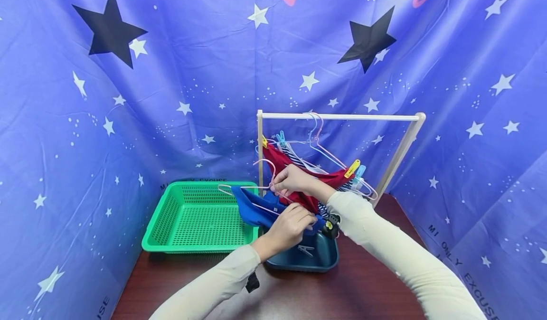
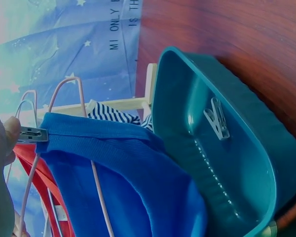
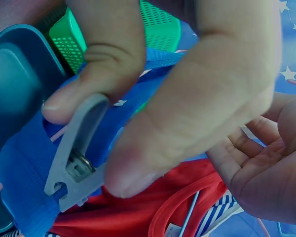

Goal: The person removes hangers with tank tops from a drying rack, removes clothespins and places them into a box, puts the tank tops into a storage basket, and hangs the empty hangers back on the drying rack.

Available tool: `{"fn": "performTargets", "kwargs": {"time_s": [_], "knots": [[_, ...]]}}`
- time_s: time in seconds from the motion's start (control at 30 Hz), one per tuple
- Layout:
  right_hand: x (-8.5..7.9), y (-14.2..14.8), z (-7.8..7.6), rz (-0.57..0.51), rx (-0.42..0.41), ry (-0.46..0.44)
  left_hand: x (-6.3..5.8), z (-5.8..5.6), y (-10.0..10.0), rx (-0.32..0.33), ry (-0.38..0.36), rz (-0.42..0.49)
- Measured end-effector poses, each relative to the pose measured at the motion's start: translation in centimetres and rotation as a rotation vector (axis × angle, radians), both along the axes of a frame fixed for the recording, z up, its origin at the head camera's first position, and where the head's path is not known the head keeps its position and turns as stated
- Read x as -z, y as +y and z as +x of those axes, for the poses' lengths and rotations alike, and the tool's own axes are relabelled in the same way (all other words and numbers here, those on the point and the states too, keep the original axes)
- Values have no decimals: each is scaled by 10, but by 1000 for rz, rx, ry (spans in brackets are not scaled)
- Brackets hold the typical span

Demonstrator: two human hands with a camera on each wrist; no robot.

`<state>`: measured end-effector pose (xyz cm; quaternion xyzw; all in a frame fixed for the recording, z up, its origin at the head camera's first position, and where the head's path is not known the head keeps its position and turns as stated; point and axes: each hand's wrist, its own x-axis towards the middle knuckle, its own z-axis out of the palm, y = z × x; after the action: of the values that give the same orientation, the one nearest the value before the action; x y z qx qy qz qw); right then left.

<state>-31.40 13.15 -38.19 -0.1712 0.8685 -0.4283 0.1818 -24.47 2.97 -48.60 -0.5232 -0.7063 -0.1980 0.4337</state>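
My left hand [image 1: 287, 227] pinches a grey clothespin [image 3: 75, 170] between thumb and finger. In the right wrist view those fingers loom close to the camera, and the pin's jaws sit on the edge of a blue garment [image 2: 113, 148]. That garment hangs along a pink wire hanger [image 1: 273, 168]. Just below the hook, my right hand [image 1: 295, 178] grips the hanger's neck. Behind both hands, a red garment [image 1: 273, 161] and a striped garment [image 2: 113, 112] hang from the rack [image 1: 342, 117], with yellow clothespins [image 1: 352, 168] and blue clothespins [image 1: 280, 138].
On the left of the brown table [image 1: 278, 291] stands a green perforated basket [image 1: 149, 234]. A dark teal bin [image 1: 303, 267] lies below the hands, with a grey clothespin [image 1: 305, 250] inside. Starry blue cloth [image 1: 205, 73] surrounds the table.
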Motion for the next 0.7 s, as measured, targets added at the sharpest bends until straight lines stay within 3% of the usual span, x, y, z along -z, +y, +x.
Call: {"fn": "performTargets", "kwargs": {"time_s": [0.37, 0.7], "knots": [[5, 0, 1, -25, -19, 16, 0, -1, 5, -48, -4, 41], [6, 0, 1, -39, -38, 29, -3, 0, 5, -44, 9, 85]]}}
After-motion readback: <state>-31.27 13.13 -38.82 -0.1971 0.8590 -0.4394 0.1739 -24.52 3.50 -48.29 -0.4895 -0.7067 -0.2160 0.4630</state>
